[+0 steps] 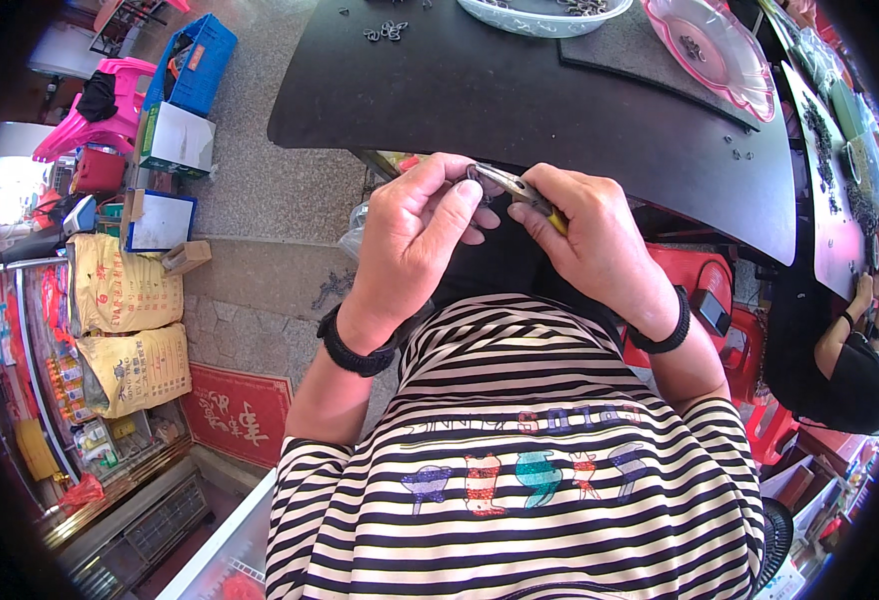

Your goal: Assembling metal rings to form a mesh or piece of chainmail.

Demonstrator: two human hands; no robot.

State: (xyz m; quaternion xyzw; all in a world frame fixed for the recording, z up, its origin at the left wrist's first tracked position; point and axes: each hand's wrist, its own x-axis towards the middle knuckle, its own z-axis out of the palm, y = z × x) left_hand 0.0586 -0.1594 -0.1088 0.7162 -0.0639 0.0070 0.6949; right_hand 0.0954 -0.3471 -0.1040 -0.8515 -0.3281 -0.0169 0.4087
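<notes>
My left hand point(410, 225) is raised in front of my chest, with thumb and fingers pinched round a small dark metal link point(474, 174). More dark links seem to trail below it, partly hidden by the fingers. My right hand point(595, 215) is wrapped round a pair of pliers point(507, 183) with yellow-and-black handles. The plier jaws point left and meet the link at my left fingertips; whether they grip it I cannot tell. Both hands are just off the near edge of the black table point(440, 90).
Loose metal links point(388, 32), a white bowl point(530, 22) of metal pieces, a dark board point(625, 65) and a pink-rimmed tray point(760, 90) are on the table. Another person point(830, 350) works at the right. Yellow sacks point(135, 365) and a blue crate point(215, 50) stand left.
</notes>
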